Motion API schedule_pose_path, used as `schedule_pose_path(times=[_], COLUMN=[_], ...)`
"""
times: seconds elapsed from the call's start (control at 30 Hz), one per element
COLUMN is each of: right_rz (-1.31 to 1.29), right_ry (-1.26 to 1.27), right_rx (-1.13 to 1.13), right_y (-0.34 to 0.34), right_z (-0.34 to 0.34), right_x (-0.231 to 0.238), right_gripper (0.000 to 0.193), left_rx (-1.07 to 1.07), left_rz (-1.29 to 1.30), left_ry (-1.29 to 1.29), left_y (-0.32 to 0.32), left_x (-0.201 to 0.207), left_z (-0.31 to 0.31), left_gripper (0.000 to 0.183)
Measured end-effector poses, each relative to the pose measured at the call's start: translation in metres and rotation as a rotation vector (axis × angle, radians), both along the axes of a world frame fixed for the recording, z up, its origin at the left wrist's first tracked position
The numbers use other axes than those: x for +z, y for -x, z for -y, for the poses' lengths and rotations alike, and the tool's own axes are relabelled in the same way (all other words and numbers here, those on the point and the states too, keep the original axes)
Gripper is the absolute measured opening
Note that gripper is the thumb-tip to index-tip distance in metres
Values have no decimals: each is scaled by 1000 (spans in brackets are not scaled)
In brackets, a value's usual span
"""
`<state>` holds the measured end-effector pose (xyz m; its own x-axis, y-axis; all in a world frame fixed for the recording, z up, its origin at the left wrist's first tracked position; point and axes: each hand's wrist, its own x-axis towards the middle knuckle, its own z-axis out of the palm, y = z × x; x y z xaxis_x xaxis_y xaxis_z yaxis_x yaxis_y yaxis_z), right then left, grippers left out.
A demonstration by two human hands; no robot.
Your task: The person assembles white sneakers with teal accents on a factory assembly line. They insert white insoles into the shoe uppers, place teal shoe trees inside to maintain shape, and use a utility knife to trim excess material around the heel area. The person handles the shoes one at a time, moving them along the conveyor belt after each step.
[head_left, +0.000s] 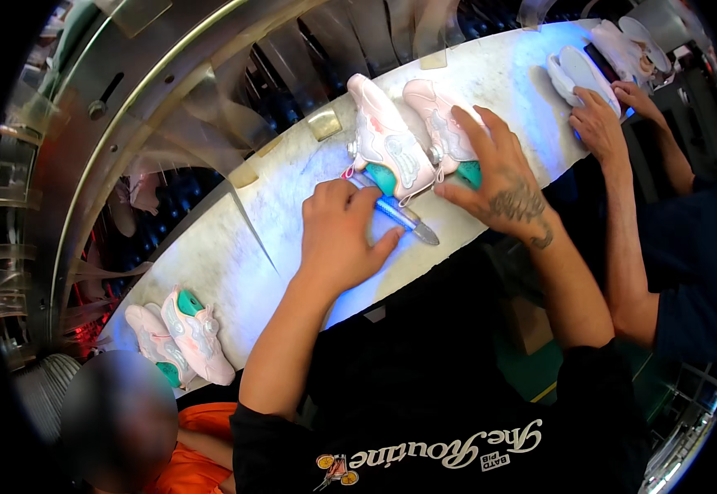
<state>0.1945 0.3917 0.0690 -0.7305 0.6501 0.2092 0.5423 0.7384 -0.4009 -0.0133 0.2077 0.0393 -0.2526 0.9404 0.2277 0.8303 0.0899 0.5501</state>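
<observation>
Two pale pink sneakers lie side by side on the pale worktop in front of me. Over the left sneaker's near end, my left hand rests with fingers bent and the thumb held apart. A small blue-handled knife with a short metal blade lies between that thumb and the sneaker, its back end partly hidden by my fingers. My right hand spreads its thumb and fingers beside the right sneaker; whether the fingertips touch it is unclear. Green insoles show inside both sneakers.
Another pink pair lies at the worktop's left end, near a person in an orange top. To the right, a co-worker's hands handle white shoes. A curved metal frame with clear plastic strips borders the far side.
</observation>
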Motion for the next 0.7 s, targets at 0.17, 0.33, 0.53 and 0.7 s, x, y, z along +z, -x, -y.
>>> schedule_pose_path(times=[0.17,0.33,0.53,0.7], right_rz=[-232,-178,-123,-398], right_ry=[-1,-75,-160,-156], right_rx=[-147,-211,-235,-91], right_y=[-14,-18,-20,2], right_z=[4,2,15,30], right_x=[-35,-38,-30,12], right_gripper=[102,96,88,74], left_rx=[119,125,102,93], left_rz=[-5,-63,155,128], left_ry=[-143,-43,-211,-414], left_y=[11,-8,-20,-17], left_x=[7,1,-5,17], left_z=[-31,-63,-57,-8], left_gripper=[85,119,106,103])
